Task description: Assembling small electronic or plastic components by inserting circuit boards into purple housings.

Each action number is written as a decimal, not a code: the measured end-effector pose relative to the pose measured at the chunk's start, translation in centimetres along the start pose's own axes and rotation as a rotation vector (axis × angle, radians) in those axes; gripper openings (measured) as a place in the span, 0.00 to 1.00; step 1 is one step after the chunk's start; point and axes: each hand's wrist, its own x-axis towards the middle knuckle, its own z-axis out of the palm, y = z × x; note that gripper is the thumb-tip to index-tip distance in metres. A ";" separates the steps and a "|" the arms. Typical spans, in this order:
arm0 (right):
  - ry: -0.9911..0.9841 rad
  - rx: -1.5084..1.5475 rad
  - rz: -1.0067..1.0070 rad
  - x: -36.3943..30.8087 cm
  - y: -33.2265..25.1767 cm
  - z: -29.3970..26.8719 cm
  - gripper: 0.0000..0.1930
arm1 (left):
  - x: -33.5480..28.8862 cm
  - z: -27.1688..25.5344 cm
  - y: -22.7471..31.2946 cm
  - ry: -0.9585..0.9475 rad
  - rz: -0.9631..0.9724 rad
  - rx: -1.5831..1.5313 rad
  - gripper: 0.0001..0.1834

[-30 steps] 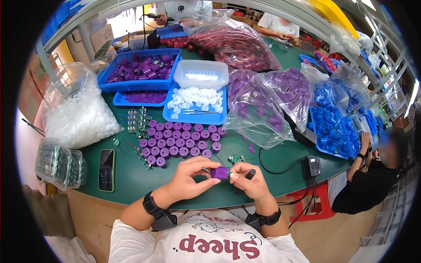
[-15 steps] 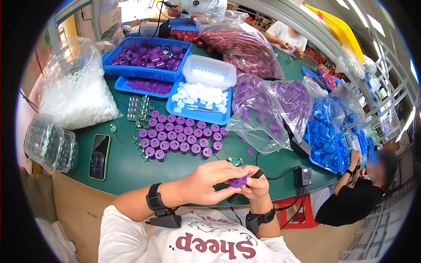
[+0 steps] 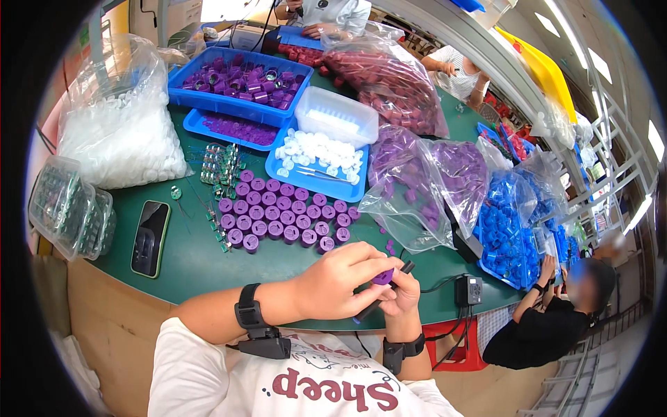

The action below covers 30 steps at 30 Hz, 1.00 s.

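Near the green surface's front edge, the left hand pinches a smooth, rounded purple cap; the right hand grips a slim black tool.

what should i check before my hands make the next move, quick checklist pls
1. Purple piece gripped by the left hand: ok, between fingers and thumb.
2. Dark rod-shaped tool secure in the right hand: ok, it is held there.
3. Inside of the purple piece properly seated: cannot tell, the fingers hide much of it.
4. Rows of purple pieces clear of both hands: ok, they stand beyond them.
5. Tweezers free in the hands: not ok, they lie on the blue tray.
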 end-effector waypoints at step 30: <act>0.079 -0.521 -0.214 -0.5 -0.7 2.2 0.05 | 1.1 -2.3 -2.3 -0.306 -0.101 -0.284 0.21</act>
